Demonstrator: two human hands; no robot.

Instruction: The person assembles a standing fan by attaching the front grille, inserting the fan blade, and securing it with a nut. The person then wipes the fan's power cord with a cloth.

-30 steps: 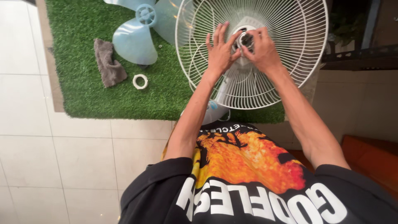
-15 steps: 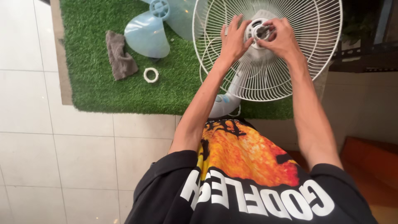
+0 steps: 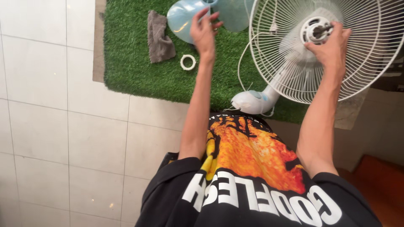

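Currently the right hand [image 3: 332, 46] grips the motor hub [image 3: 315, 30] of the white fan guard [image 3: 269, 63]. Left of the guard, the left hand [image 3: 204, 33] hovers open — empty — above the pale blue blade [image 3: 183, 19].

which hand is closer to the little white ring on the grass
Left. The left hand hovers just up and right of the white ring, while the right hand is far off at the fan hub.

Bright even daylight, soft shadows, sharp focus, slight wide-angle distortion
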